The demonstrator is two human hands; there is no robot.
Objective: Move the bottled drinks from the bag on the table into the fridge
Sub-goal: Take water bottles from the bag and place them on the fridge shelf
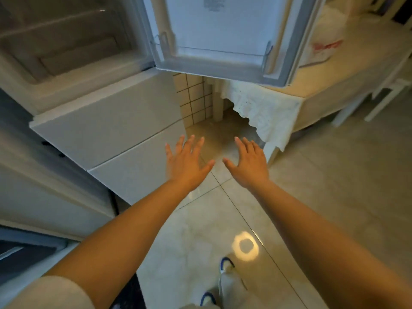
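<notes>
the fridge (73, 47) stands open and looks bare, the bag (323, 41) sits on the table (365, 63), and both the left hand (187, 161) and right hand (249, 163) are spread and hold nothing, so the moving seems barely begun.

Fridge (104, 121): white. Bag (323, 44): white, red print. Floor (334, 175): pale beige tiles, dark grout. Worktop (356, 70): cream. Shoes (226, 264): white, blue trim.

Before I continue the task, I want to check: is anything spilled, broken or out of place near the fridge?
Nothing stands out. The fridge door is open, its door shelf looks bare, and the floor shows no spill. Both hands, left hand and right hand, are spread and hold nothing.
</notes>
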